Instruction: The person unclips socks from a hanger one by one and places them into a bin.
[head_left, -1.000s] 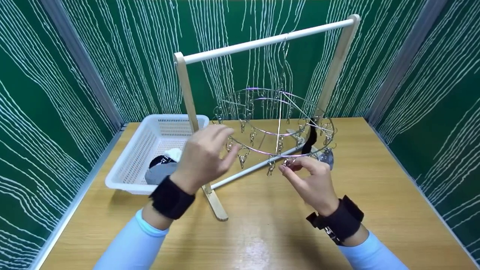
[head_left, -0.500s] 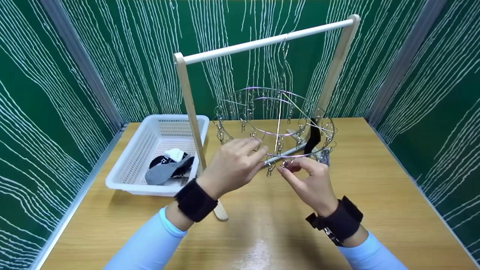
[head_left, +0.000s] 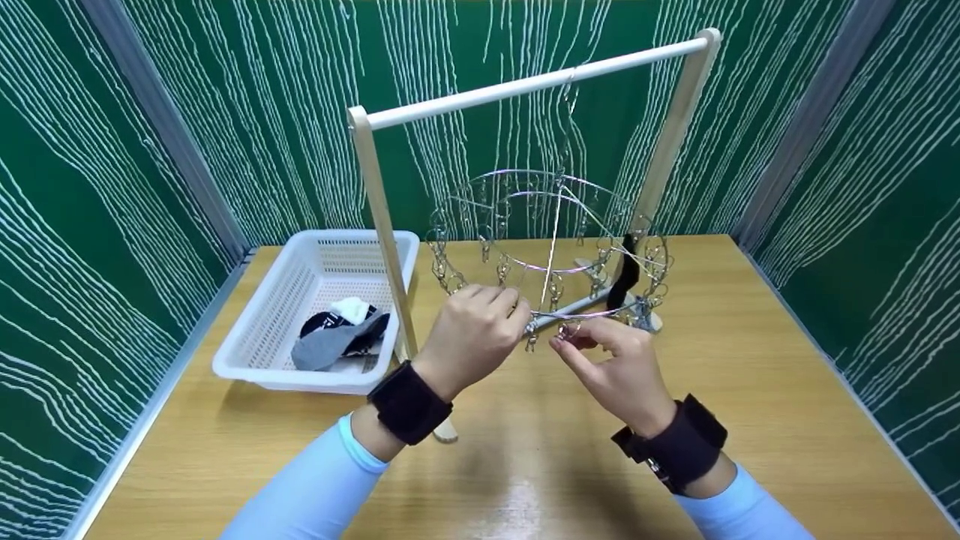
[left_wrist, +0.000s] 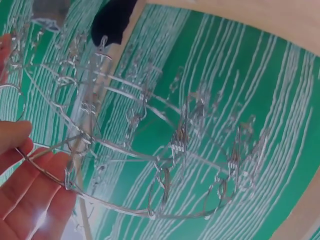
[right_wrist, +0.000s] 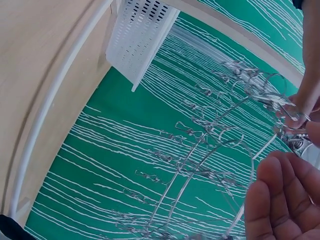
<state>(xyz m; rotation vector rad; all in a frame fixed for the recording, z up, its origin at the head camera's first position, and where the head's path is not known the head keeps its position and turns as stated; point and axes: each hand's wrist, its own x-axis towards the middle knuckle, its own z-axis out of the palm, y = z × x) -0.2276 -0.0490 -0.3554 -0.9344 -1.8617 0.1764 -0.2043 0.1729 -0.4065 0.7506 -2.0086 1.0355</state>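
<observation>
A round metal clip hanger (head_left: 553, 240) hangs by its hook from a wooden rack (head_left: 480, 96). My left hand (head_left: 474, 337) grips the near rim of its outer ring; thumb and fingers (left_wrist: 47, 182) meet around the wire in the left wrist view. With thumb and index finger, my right hand (head_left: 619, 367) pinches a small metal clip (head_left: 562, 332) below that rim. A black sock-like cloth (head_left: 624, 277) dangles from the hanger's right side. Near it is a grey piece (head_left: 645, 315), partly hidden by the ring and clips.
On the left of the table (head_left: 780, 420) stands a white perforated basket (head_left: 296, 384) holding grey, black and white cloth items (head_left: 330, 346). The rack's left leg (head_left: 384, 240) rises beside the basket. Green walls with white streaks (head_left: 285, 112) surround the table.
My left hand has moved right and down from the hanger's left side onto its near rim. The ring has turned and tilted slightly. My right hand keeps its pinch, shifting slightly left.
</observation>
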